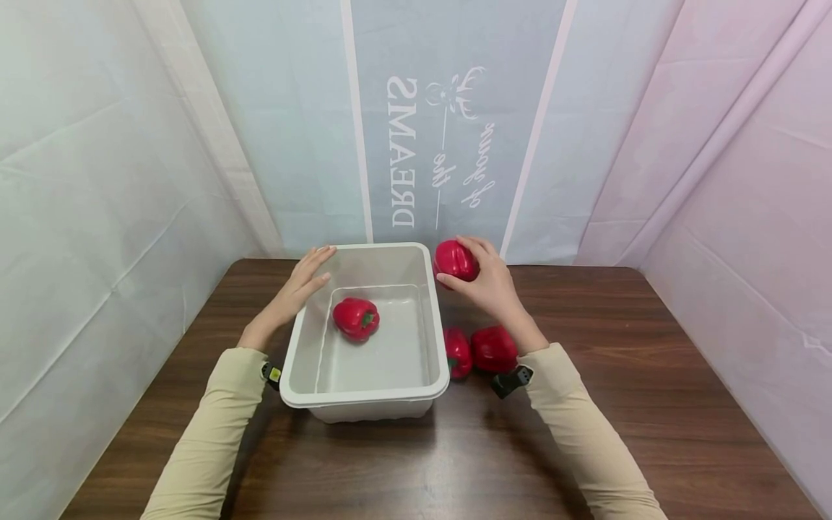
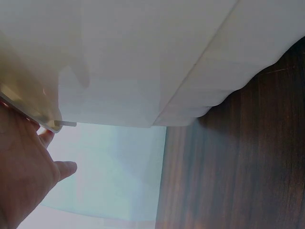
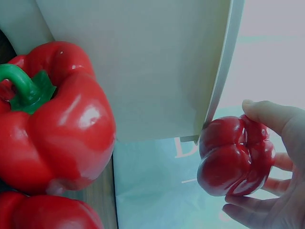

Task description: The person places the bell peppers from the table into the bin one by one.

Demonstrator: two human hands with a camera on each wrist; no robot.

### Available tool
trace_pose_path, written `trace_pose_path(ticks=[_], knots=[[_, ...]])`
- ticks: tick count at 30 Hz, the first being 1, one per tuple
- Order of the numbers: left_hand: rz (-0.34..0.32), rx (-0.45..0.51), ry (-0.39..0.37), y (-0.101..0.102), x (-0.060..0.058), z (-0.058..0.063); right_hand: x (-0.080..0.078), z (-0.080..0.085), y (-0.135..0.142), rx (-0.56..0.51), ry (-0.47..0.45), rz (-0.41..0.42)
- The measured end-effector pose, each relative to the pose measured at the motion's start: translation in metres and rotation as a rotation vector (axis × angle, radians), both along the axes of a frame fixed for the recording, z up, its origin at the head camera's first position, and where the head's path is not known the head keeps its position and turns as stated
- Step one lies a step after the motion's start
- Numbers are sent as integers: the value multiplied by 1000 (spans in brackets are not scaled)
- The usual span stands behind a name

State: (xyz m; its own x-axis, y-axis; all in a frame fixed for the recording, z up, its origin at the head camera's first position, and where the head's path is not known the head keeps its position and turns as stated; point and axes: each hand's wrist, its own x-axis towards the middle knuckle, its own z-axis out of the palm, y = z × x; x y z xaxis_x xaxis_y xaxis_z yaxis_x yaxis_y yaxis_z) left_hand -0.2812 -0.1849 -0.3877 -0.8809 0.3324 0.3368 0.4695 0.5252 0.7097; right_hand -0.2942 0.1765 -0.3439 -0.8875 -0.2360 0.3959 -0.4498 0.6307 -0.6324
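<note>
My right hand grips a red bell pepper between thumb and fingers, raised beside the far right corner of a light grey plastic bin. In the right wrist view the held pepper shows its lobed underside, close to the bin's rim. My left hand lies along the bin's left rim with fingers extended; the left wrist view shows that hand beside the rim, thumb apart. One red pepper with a green stem lies inside the bin, toward its left side.
On the brown wooden table, two more red peppers sit right of the bin: one against its wall, another under my right forearm. Behind the table hangs a pale blue printed curtain; whitish fabric walls stand at both sides.
</note>
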Motion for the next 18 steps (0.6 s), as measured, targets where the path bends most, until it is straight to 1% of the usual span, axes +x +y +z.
trace_pose_path(ticks=[6, 11, 18], knots=[[5, -6, 2, 0, -1, -1, -1, 3, -1, -5, 5, -4], [-1, -5, 6, 1, 0, 1, -1, 5, -3, -10, 27, -2], [5, -11, 3, 0, -1, -1, -1, 6, -4, -16, 49, 7]])
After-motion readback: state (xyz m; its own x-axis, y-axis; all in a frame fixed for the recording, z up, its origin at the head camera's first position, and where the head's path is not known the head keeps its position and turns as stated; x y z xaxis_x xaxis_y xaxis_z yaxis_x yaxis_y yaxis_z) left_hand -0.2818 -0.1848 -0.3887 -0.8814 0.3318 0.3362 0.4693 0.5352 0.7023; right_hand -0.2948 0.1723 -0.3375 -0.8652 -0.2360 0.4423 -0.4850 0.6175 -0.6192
